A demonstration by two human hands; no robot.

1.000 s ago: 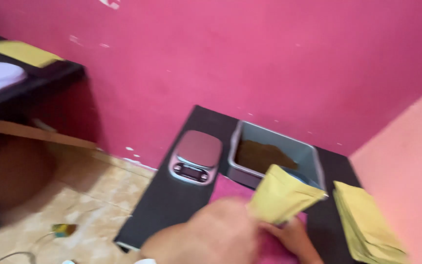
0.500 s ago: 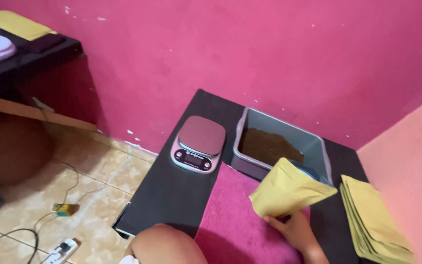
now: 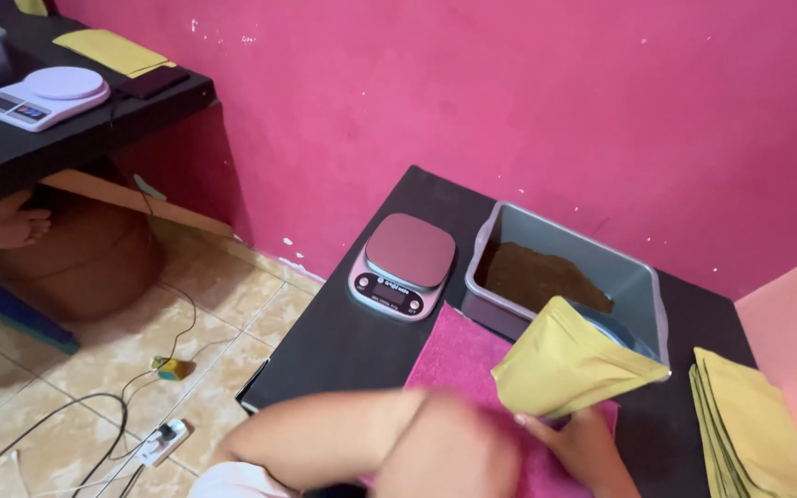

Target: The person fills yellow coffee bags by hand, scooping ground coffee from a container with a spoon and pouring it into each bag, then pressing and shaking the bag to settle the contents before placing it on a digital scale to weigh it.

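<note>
My right hand (image 3: 588, 443) sat low at the right of my view, fingers curled and pinched shut on the bottom corner of the pouch (image 3: 569, 364), thumb side facing left. My left hand (image 3: 449, 452) lay just beside it, blurred (too smeared to tell whether the fingers were spread or closed), knuckles turned up toward me. My left forearm (image 3: 325, 438) ran bare across the bottom of the frame, bent in from the left.
</note>
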